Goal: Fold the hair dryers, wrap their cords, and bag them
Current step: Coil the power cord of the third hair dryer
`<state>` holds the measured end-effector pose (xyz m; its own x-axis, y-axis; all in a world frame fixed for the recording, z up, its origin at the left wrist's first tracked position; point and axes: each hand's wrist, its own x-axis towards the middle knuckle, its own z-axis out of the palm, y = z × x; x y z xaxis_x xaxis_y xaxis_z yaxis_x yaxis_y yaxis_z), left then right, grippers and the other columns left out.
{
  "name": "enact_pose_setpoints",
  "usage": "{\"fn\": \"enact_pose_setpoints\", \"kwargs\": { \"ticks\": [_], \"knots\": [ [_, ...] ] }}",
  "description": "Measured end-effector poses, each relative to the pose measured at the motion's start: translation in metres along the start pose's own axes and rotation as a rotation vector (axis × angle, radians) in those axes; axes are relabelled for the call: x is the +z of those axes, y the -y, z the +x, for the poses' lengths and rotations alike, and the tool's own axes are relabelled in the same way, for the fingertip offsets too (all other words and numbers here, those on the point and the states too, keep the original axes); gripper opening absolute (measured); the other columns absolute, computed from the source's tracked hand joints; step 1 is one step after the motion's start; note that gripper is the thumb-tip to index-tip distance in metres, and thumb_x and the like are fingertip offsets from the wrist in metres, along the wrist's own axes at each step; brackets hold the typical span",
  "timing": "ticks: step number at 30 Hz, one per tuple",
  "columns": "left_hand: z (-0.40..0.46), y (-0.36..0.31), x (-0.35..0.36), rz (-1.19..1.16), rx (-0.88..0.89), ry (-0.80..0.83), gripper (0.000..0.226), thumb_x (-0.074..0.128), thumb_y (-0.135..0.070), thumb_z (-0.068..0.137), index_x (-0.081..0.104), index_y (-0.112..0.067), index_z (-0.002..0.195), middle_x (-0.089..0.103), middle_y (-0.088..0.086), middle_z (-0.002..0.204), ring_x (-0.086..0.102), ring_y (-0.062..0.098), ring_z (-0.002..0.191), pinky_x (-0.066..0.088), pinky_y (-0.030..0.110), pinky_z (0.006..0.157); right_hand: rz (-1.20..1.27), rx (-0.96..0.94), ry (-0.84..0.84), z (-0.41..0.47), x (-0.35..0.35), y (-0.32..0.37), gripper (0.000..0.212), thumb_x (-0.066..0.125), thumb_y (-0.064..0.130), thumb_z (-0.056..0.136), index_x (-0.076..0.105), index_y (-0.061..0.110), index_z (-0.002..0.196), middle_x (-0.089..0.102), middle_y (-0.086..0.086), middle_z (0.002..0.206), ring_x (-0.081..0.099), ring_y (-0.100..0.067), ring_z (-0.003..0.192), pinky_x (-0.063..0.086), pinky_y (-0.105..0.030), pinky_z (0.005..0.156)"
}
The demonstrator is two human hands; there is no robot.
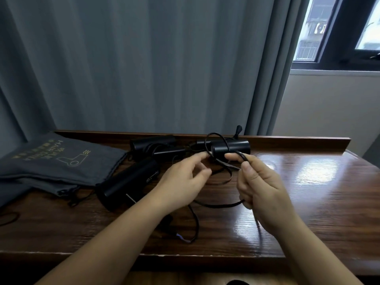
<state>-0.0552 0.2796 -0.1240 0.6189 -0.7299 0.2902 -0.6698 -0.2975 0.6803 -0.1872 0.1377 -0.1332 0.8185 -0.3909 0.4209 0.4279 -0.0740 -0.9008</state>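
From the head view, the right hand (261,182) grips the black cord (218,204) while the left hand (185,177) pinches a loop against the hair dryer (231,149) just beyond both hands, probably winding it; grey bags (57,163) wait left on the surface (308,202)

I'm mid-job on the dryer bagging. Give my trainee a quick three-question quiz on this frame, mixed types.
1. True or false: the right hand is gripping a black cord.
2. Multiple choice: where do the grey drawstring bags lie? A) left part of the table, B) right part of the table, C) on the floor.
3. Fill in: the hair dryer that the cord loops over lies just behind the fingertips of the ____ hand.

Key
1. True: its fingers curl round the cord.
2. A: on the wooden table, left of the dryers.
3. Left: thumb and forefinger pinch the cord there.
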Motion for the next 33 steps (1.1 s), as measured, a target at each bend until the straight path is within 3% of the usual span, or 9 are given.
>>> {"fn": "enact_pose_setpoints", "kwargs": {
  "ticks": [2, 5, 9, 15, 21, 23, 28, 30, 33],
  "knots": [
    [0.001, 0.0, 0.001, -0.049, -0.013, 0.104, 0.058, 0.06, -0.048, 0.091, 0.04, -0.051, 0.145, 0.065, -0.021, 0.119, 0.068, 0.007, 0.094, 0.055, 0.036, 0.092, -0.011, 0.004, 0.034, 0.0, -0.001, 0.0, 0.034, 0.046, 0.028, 0.097, 0.072, 0.023, 0.119, 0.03, 0.003, 0.057, 0.025, -0.007, 0.047, 0.022, -0.019, 0.04],
    [0.004, -0.002, 0.001, -0.059, -0.071, 0.157, 0.058, 0.069, -0.039, 0.09, 0.048, -0.035, 0.145, 0.072, -0.015, 0.103, 0.064, -0.002, 0.086, 0.054, 0.03, 0.091, -0.026, -0.008, 0.015, 0.001, 0.0, 0.002, 0.034, 0.047, 0.029, 0.096, 0.072, 0.021, 0.117, 0.031, 0.003, 0.058, 0.027, -0.007, 0.047, 0.024, -0.018, 0.041],
    [0.004, 0.001, -0.005, 0.105, -0.045, 0.037, 0.025, 0.07, -0.047, 0.088, 0.073, -0.033, 0.109, 0.065, -0.019, 0.101, 0.06, 0.002, 0.099, 0.049, 0.026, 0.09, -0.112, -0.03, -0.156, 0.006, -0.007, 0.005, 0.032, 0.046, 0.028, 0.1, 0.07, 0.013, 0.114, 0.03, 0.004, 0.058, 0.027, -0.006, 0.048, 0.026, -0.015, 0.043],
    [0.0, 0.009, -0.019, 0.079, 0.07, -0.145, 0.029, 0.066, -0.057, 0.085, 0.061, -0.031, 0.073, 0.056, -0.008, 0.083, 0.055, 0.006, 0.076, 0.045, 0.03, 0.069, -0.313, 0.003, -0.379, 0.01, -0.028, -0.005, 0.029, 0.042, 0.026, 0.108, 0.069, 0.02, 0.1, 0.034, 0.015, 0.052, 0.029, -0.004, 0.047, 0.025, -0.015, 0.042],
    [-0.004, 0.024, -0.034, -0.013, 0.109, -0.225, 0.02, 0.06, -0.038, 0.096, 0.067, -0.024, 0.083, 0.064, -0.005, 0.085, 0.06, 0.006, 0.081, 0.045, 0.023, 0.072, -0.448, 0.03, -0.496, 0.009, -0.035, -0.013, 0.031, 0.042, 0.025, 0.109, 0.068, 0.022, 0.093, 0.043, 0.009, 0.049, 0.039, -0.002, 0.043, 0.032, -0.013, 0.045],
    [-0.002, 0.034, -0.042, -0.049, 0.076, -0.308, 0.017, 0.061, -0.031, 0.097, 0.068, -0.023, 0.085, 0.066, -0.003, 0.084, 0.06, 0.004, 0.078, 0.042, 0.018, 0.07, -0.478, 0.08, -0.541, 0.012, -0.044, -0.017, 0.032, 0.042, 0.024, 0.108, 0.07, 0.023, 0.092, 0.053, 0.006, 0.051, 0.044, 0.0, 0.045, 0.036, -0.021, 0.052],
    [0.004, 0.063, -0.068, -0.261, -0.113, -0.604, 0.018, 0.06, -0.034, 0.098, 0.067, -0.026, 0.083, 0.07, -0.002, 0.081, 0.063, 0.012, 0.076, 0.05, 0.034, 0.076, -0.459, 0.232, -0.645, 0.017, -0.074, -0.03, 0.031, 0.044, 0.029, 0.104, 0.071, 0.019, 0.092, 0.074, -0.002, 0.067, 0.041, -0.008, 0.048, 0.029, -0.031, 0.056],
    [0.005, 0.072, -0.074, -0.195, -0.197, -0.669, 0.02, 0.054, -0.034, 0.101, 0.064, -0.026, 0.085, 0.07, 0.002, 0.086, 0.065, 0.02, 0.08, 0.053, 0.042, 0.078, -0.436, 0.247, -0.609, 0.016, -0.073, -0.031, 0.03, 0.043, 0.029, 0.105, 0.07, 0.018, 0.096, 0.076, -0.004, 0.074, 0.038, -0.012, 0.047, 0.031, -0.029, 0.052],
    [0.007, 0.075, -0.077, 0.1, -0.285, -0.554, 0.017, 0.05, -0.024, 0.102, 0.064, -0.028, 0.109, 0.063, 0.012, 0.116, 0.062, 0.024, 0.095, 0.048, 0.037, 0.083, -0.347, 0.227, -0.53, 0.016, -0.061, -0.029, 0.027, 0.044, 0.024, 0.106, 0.069, 0.016, 0.099, 0.076, -0.009, 0.076, 0.032, -0.009, 0.039, 0.029, -0.02, 0.04]
  ]
}}
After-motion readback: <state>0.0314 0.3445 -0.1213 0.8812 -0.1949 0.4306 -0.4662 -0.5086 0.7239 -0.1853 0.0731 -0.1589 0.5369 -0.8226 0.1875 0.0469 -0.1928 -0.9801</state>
